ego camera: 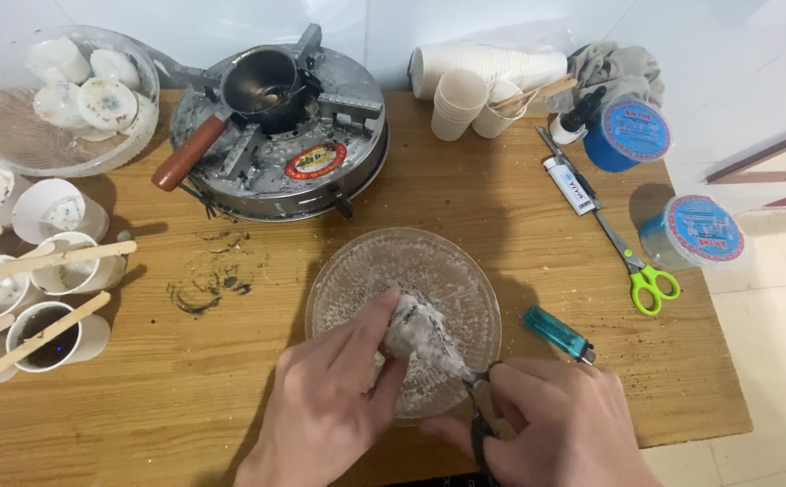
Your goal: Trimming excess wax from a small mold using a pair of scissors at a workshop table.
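Wax lump (pixel 416 335) sits pinched in my left hand (pixel 334 406) over the glass bowl (pixel 348 271), its tapered end pointing toward my right hand (pixel 551 424), which grips dark scissors (pixel 480 424).

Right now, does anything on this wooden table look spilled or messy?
Yes. A dark sooty smear with crumbs marks the wooden table in front of the round metal stove, and dark specks are scattered near the blue lighter.
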